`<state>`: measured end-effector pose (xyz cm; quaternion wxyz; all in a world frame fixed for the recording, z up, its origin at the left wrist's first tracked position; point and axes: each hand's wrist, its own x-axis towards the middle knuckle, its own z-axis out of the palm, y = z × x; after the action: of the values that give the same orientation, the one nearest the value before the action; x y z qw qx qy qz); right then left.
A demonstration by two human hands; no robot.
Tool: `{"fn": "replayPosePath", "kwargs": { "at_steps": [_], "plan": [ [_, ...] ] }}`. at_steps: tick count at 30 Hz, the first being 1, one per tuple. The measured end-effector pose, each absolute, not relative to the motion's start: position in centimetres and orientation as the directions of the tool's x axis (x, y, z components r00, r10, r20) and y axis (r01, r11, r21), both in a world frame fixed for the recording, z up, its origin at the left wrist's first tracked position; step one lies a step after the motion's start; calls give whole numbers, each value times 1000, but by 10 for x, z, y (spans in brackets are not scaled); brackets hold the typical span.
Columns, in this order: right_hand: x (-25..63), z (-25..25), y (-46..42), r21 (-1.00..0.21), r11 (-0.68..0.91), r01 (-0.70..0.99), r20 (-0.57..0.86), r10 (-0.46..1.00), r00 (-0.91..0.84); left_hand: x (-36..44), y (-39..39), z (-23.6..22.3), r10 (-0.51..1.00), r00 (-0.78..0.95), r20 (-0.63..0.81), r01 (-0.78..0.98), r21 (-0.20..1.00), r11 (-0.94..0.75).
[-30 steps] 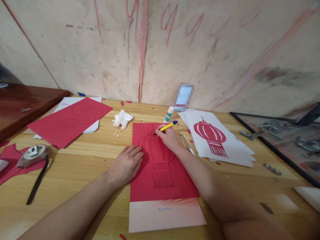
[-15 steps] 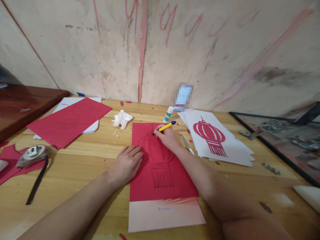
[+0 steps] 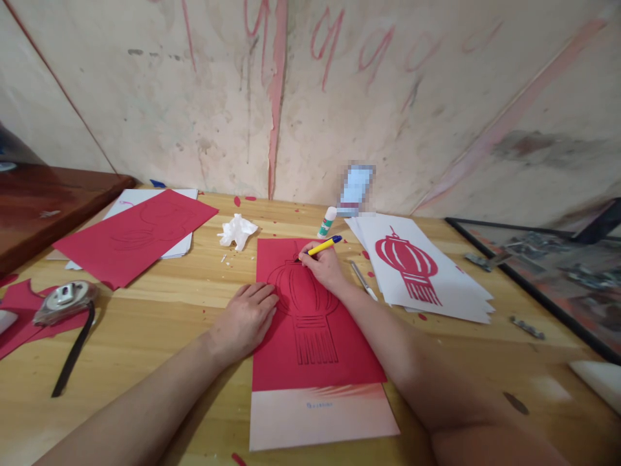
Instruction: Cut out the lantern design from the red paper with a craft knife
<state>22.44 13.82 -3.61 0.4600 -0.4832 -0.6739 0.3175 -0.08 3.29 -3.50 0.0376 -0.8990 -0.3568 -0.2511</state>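
A craft workspace, with glue stick [image 3: 326,222] and paper scraps [image 3: 237,200].

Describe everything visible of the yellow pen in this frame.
The yellow pen is slim, with a smooth, plastic-looking yellow barrel and a dark blue end. It slants, blue end up and to the right, its writing end down toward the red sheet at the top of the drawn lantern. The fingers of the right hand pinch it low and partly cover that end, so whether the tip touches the sheet cannot be told.
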Motion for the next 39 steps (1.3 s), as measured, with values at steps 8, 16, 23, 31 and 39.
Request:
{"fn": "replayPosePath", "kwargs": {
  "at_steps": [8, 16, 23, 31, 39],
  "plan": [
    [224, -34, 137, -880, 315, 356, 286, 949, -132, -1, 33, -36, 638, 611, 468, 659, 146, -738],
    [223, -35, 138, -883, 312, 351, 285, 950, -129, -1, 33, -35, 629, 619, 470, 657, 129, -743],
    [224, -33, 137, -875, 318, 365, 284, 948, -145, 0, 33, -35, 637, 603, 480, 648, 171, -742],
    [224, -40, 140, -878, 330, 347, 285, 942, -177, 0, 33, -35, 634, 610, 475, 646, 165, -745],
    [225, -43, 142, -878, 337, 339, 290, 939, -183, 0, 32, -33, 642, 608, 466, 654, 164, -739]
  ]
}}
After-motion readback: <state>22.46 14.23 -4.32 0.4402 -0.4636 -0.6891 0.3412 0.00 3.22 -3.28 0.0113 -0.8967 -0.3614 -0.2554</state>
